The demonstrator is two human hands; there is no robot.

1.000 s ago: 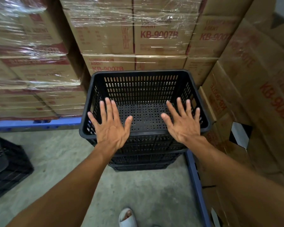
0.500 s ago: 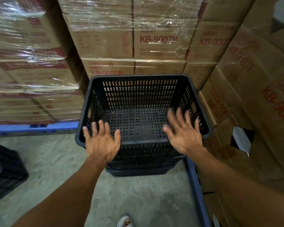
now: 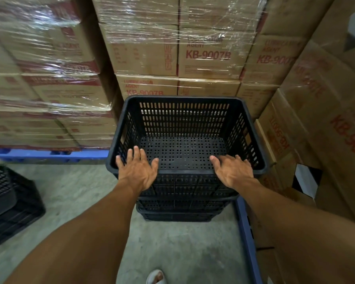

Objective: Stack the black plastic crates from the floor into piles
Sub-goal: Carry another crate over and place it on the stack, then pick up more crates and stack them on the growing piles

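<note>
A black plastic crate with slotted walls (image 3: 184, 128) sits on top of a pile of the same black crates (image 3: 182, 203). The pile stands on the grey concrete floor (image 3: 74, 193), in a corner between walls of brown cardboard boxes.

The left hand (image 3: 138, 171) lies flat on the near rim of the top crate, close to its left corner. Its fingers are spread and straight, and they reach over the rim. It is not gripping anything. The right hand (image 3: 233, 171) lies on the same rim, close to the right corner. Its fingers are loose and spread too, and it holds nothing.

The brown cardboard boxes wrapped in clear plastic film (image 3: 193, 48) rise just behind the crate. More plain brown boxes (image 3: 320, 119) lean in at the right side. The boxes stand on blue plastic pallets (image 3: 245, 232).

Another black plastic crate (image 3: 10, 203) rests on the floor at the far left, well apart from the pile. A foot in a pale sandal (image 3: 155, 277) shows at the bottom edge.
</note>
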